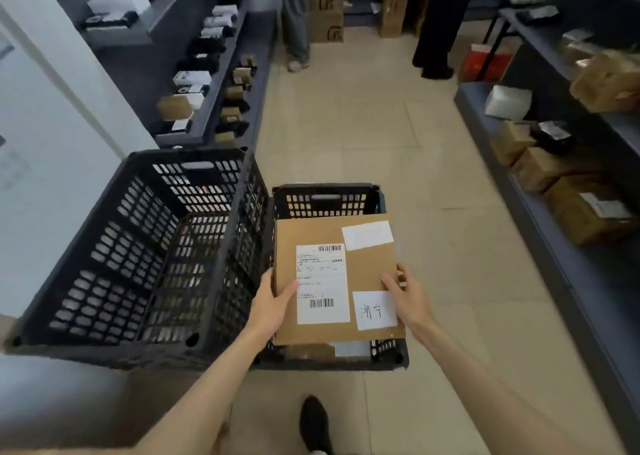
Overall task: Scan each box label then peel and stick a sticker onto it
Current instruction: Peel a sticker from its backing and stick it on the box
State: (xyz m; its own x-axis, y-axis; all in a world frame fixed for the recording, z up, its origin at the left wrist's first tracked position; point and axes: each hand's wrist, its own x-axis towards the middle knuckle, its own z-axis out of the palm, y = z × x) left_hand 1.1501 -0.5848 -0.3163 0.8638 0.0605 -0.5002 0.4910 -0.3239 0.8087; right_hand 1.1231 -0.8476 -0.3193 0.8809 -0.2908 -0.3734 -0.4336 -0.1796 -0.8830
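Note:
A flat brown cardboard box (363, 271) is held level over a small black crate (325, 196). My left hand (273, 304) grips its left edge, thumb lying on top by the white shipping label (322, 283). My right hand (407, 295) grips its right edge, thumb on top. The box top also carries a white sticker with handwritten characters (374, 310) near my right hand and a blank white sticker (367, 235) at the far right corner. More parcels lie partly hidden in the crate under the box.
A large black crate (138, 257) stands to the left, touching the small one. Dark shelves with boxes and parcels line both sides (568, 219). Two people stand at the far end of the tiled aisle (296, 22). My shoe (313, 423) is below the crate.

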